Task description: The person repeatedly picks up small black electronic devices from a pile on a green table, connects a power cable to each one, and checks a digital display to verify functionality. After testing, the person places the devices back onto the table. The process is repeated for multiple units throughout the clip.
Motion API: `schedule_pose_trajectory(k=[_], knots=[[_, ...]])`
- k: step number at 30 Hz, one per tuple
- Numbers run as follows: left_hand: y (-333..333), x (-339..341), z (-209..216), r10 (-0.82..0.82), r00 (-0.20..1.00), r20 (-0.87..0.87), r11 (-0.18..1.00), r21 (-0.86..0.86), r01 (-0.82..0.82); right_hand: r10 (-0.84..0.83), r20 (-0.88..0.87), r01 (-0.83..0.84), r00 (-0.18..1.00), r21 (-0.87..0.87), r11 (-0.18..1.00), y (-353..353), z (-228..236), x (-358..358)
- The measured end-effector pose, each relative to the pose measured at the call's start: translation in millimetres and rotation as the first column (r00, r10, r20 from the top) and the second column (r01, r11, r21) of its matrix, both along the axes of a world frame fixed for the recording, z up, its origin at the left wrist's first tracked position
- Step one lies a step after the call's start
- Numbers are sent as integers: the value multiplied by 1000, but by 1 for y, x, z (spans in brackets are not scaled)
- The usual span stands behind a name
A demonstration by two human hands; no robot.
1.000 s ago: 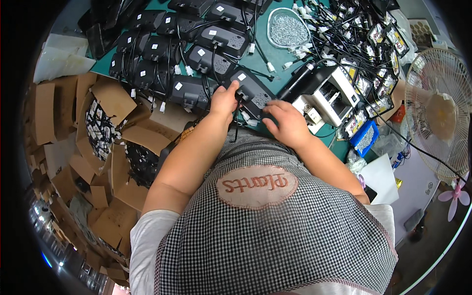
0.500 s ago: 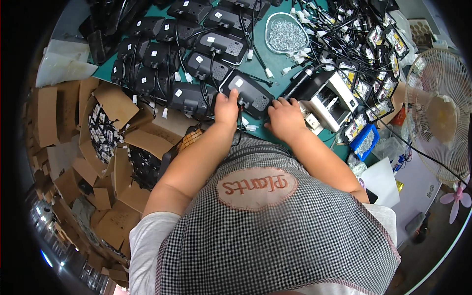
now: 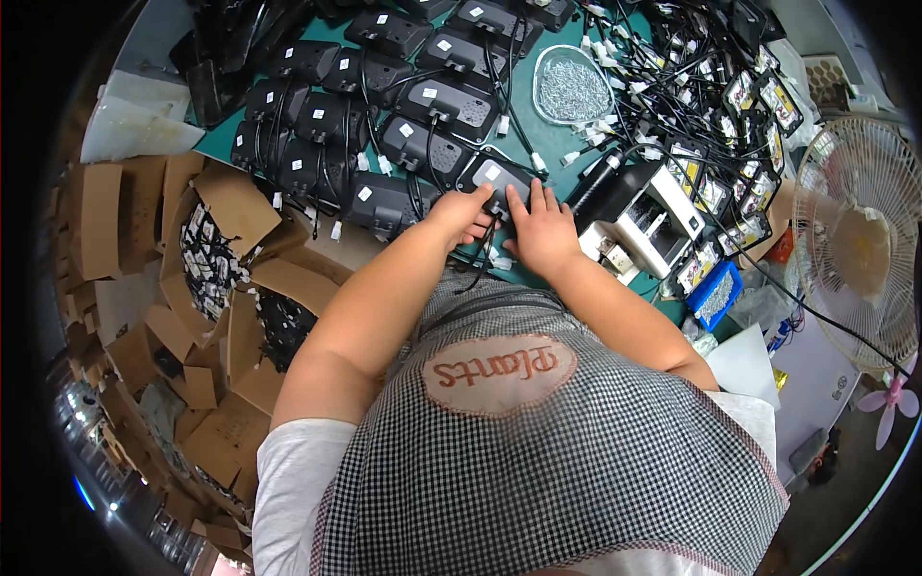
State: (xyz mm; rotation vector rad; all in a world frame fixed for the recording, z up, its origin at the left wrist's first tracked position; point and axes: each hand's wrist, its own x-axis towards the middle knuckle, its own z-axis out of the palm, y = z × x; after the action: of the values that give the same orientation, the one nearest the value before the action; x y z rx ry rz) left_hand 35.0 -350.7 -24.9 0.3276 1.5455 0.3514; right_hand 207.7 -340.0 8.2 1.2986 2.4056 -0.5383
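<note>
A black plastic housing (image 3: 501, 176) with a white label lies at the green table's near edge. My left hand (image 3: 461, 217) is closed at its left corner, thumb on the top and the other fingers curled below. A black cable (image 3: 488, 248) with a white plug (image 3: 500, 262) hangs beside those fingers; whether they touch it I cannot tell. My right hand (image 3: 544, 232) lies on the housing's right part, fingers stretched out and apart. Just right of that hand stands a black-and-white machine (image 3: 659, 219) with an open front. Several similar housings (image 3: 451, 104) lie in rows to the left and behind.
A clear tray of small screws (image 3: 572, 86) stands behind, beside a heap of cabled boards (image 3: 687, 91). To the right are a blue screw box (image 3: 715, 288) and a fan (image 3: 858, 240). Open cardboard boxes (image 3: 230, 331) fill the left below the table.
My right hand has moved left from beside the machine onto the housing. My left hand has shifted to the housing's near left corner, its curled fingers now showing. The view has shifted slightly.
</note>
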Motion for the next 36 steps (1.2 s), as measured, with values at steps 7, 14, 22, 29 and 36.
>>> schedule_pose_trajectory(k=[7,14,22,29,36], knots=[[2,-4,-13,-158,986,-52,987,-19,157,13,-28,-13,1000,-1,1000,9,-19,2],[18,-27,-11,-50,994,-100,999,13,51,7,-19,-9,1000,-103,995,20,-7,-11],[18,1,43,-219,590,-777,537,409,738,-32,-129,23,991,-69,997,32,-21,-2],[17,0,12,-348,346,-871,84,339,937,-13,-240,-7,971,-82,997,32,-13,10],[20,-3,23,-439,289,-851,12,316,949,-162,-578,120,800,-109,987,73,64,57]])
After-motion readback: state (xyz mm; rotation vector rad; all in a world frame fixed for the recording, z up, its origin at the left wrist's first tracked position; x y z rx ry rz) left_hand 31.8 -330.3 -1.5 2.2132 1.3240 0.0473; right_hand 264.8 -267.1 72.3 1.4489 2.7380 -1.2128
